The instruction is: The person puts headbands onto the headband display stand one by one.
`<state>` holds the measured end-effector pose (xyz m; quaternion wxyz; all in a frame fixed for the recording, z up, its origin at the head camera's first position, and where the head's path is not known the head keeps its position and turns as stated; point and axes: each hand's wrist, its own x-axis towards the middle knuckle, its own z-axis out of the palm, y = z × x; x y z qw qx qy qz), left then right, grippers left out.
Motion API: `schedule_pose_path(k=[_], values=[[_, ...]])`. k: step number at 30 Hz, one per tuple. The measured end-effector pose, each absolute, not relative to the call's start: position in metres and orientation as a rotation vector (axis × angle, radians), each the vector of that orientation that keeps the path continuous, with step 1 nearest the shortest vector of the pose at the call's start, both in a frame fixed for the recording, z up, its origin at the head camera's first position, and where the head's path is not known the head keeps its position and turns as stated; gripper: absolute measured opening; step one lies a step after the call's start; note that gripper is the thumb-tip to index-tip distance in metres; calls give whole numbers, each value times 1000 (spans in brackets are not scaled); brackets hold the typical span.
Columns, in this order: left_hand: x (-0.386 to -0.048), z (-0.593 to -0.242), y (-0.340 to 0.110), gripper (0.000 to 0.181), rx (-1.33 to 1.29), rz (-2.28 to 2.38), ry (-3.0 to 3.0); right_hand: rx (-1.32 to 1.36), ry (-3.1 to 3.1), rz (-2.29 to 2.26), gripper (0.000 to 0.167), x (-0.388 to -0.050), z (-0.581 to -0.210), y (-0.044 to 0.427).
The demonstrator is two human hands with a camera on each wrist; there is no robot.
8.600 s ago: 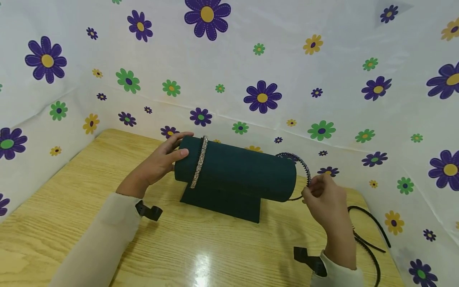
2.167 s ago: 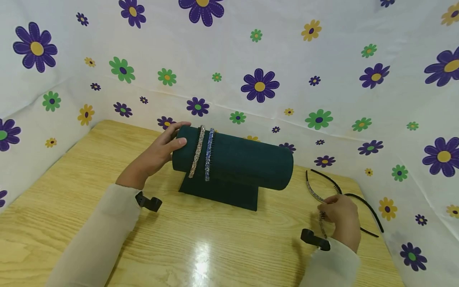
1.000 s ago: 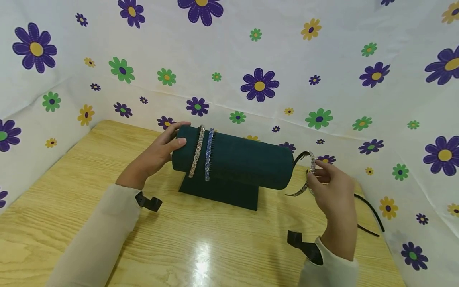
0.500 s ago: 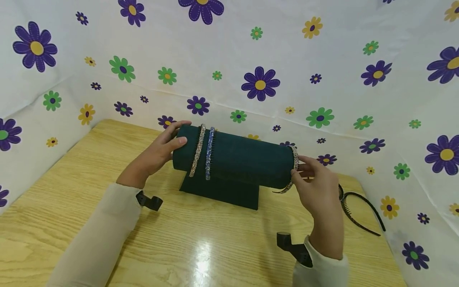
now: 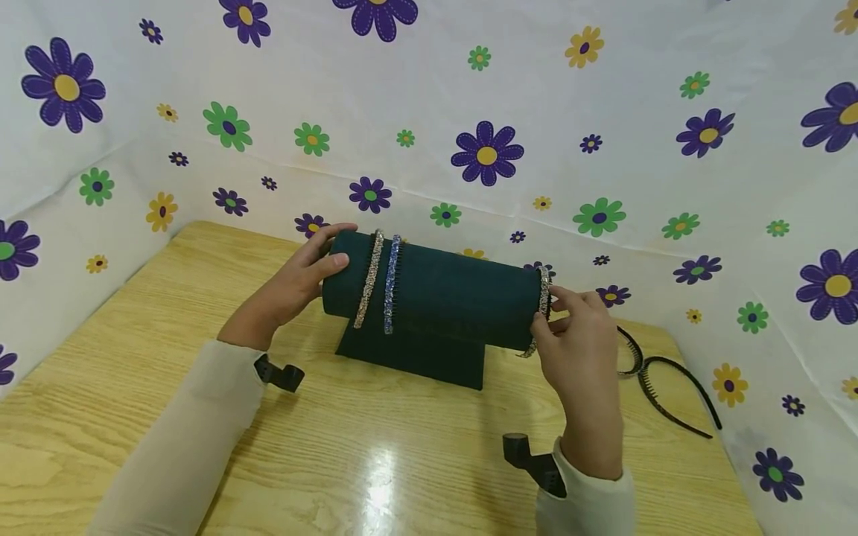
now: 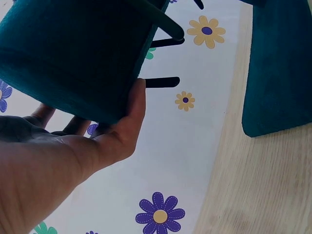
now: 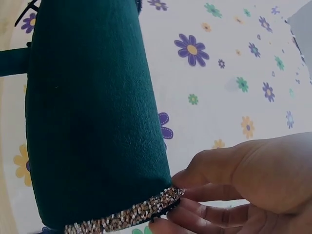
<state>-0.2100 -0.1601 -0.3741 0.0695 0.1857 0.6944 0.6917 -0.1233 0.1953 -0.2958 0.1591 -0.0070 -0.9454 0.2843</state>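
Note:
A dark green velvet headband stand [image 5: 462, 298], a horizontal roll on a flat base, stands on the table. My left hand [image 5: 288, 286] grips its left end, thumb in front and fingers behind; the left wrist view shows the thumb [image 6: 129, 122] against the roll. My right hand [image 5: 579, 357] pinches a silvery, rhinestone headband [image 5: 544, 289] that sits around the roll's right rim. In the right wrist view this sparkly band [image 7: 131, 214] lies along the roll's end. Near the left end, a champagne glitter headband [image 5: 369, 281] and a blue glitter headband [image 5: 392, 286] encircle the roll, side by side.
Two dark toothed headbands lie on the table at the right, one [image 5: 684, 372] by the edge and one [image 5: 633, 350] partly behind my right hand. A white flower-print sheet [image 5: 429, 89] rises behind the wooden table [image 5: 302, 461].
The blue headband went from my right hand onto the roll. My right hand then lifted the silvery headband from the table, moved left and brought it over the roll's right end. The left hand stayed.

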Motion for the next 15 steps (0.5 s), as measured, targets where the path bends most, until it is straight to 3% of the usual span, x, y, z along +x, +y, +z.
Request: schedule_pose_path(k=[15], values=[[-211,-375,-160,59,555,2084,2091,-45,-2615,737,42,-125,-303,172]])
